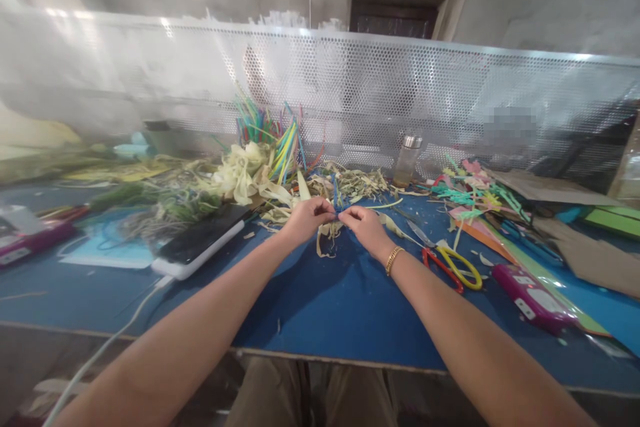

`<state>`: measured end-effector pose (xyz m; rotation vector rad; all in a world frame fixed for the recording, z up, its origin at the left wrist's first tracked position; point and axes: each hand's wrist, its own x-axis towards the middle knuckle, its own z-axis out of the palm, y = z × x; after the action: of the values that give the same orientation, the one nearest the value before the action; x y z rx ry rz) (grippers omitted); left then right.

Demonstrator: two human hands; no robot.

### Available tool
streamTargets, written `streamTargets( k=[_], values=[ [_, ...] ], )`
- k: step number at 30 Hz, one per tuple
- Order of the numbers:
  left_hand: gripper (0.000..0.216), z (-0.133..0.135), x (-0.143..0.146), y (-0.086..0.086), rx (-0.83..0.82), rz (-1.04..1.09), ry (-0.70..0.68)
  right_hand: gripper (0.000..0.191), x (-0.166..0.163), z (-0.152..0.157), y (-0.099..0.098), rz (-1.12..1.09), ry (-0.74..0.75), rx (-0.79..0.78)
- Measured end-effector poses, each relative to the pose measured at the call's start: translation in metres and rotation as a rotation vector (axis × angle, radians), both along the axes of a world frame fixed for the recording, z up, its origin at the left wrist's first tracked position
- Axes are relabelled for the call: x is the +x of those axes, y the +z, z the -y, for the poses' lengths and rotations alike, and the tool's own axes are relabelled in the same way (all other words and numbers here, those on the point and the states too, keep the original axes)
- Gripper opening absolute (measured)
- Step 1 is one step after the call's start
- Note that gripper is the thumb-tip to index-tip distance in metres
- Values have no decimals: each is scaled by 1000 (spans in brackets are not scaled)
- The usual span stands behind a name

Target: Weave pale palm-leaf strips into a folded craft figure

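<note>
Blue tabletop [300, 320]; left hand [306, 219] and right hand [367, 228], fingertips [327, 209] pinched on blue strands [337, 192], left of red-and-yellow-handled scissors [442, 253].

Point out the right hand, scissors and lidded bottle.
Right hand [370, 230]: head view, back of the hand.
Scissors [444, 254]: head view, yellow handle near the pivot.
Lidded bottle [407, 162]: head view, clear body.

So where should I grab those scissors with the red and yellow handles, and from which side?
Probably by the red handle and yellow handle, coming from the near right. The scissors lie on the blue tabletop with their blades pointing away to the far left, so the loops face the near side.
</note>
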<state>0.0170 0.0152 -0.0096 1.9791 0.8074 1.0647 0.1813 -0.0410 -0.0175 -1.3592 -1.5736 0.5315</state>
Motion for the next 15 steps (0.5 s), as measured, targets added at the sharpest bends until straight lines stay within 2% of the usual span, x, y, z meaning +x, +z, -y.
streamTargets(
  k=[8, 15],
  values=[
    [19, 1, -2, 2, 3, -8, 20, 15, 5, -8, -7, 75, -16, 26],
    [24, -5, -13, 7, 34, -68, 53, 11, 16, -3, 4, 321, -58, 30]
  ],
)
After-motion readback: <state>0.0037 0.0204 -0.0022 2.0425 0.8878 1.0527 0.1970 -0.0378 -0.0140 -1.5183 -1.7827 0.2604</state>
